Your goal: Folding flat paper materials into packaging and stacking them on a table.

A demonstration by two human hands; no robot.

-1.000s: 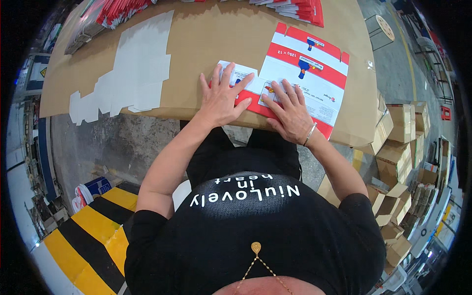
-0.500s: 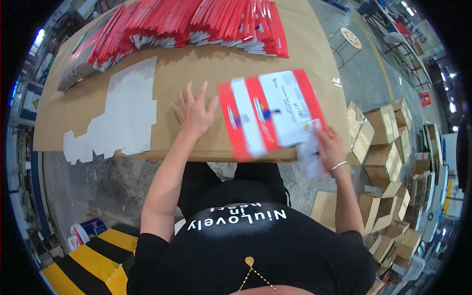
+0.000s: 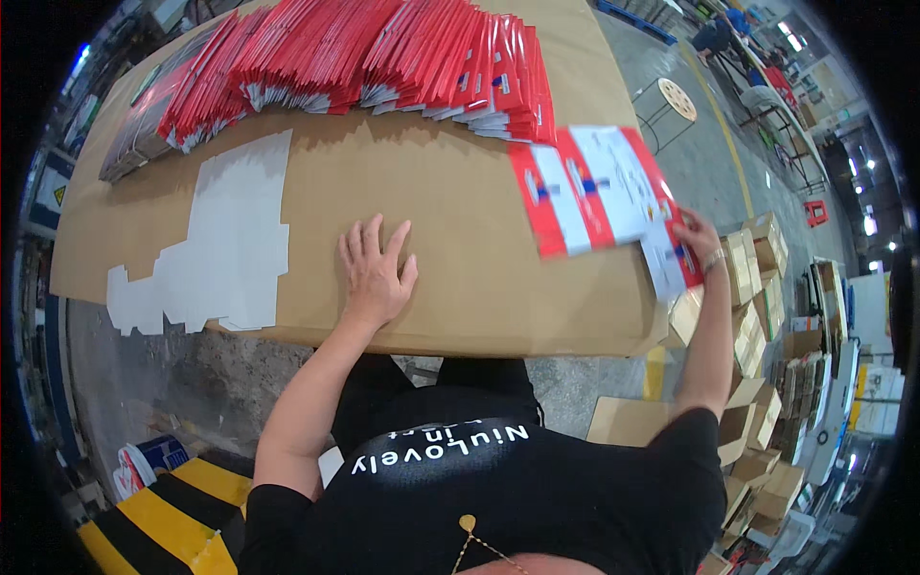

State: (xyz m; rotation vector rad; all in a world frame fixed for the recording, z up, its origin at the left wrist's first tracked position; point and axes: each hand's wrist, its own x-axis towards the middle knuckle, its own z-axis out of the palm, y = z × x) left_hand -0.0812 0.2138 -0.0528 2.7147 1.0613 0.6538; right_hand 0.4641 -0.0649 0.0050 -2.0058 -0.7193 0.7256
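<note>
My right hand (image 3: pixel 699 238), at the table's right edge, grips a flat red and white printed carton blank (image 3: pixel 618 182) by its lower right part. The blank hangs partly past the table's right side, and its far left corner is close to the end of the red row. Spread fingers show on my left hand (image 3: pixel 377 278), which rests on the brown table covering (image 3: pixel 450 230) with nothing in it. Left of that hand lies a plain white carton blank (image 3: pixel 235 230) with a stepped outline; whether it is one sheet or several, I cannot tell.
A long row of folded red cartons (image 3: pixel 402 57) leans across the far side of the table, beside a greyish bundle (image 3: pixel 144 144) at its left end. Brown cardboard boxes (image 3: pixel 747 302) stand on the floor at right. Beyond the table is a round stool (image 3: pixel 677 99).
My right hand has carried the printed blank to the right and away from me. My left hand has come down slightly nearer to me. The view has shifted a little.
</note>
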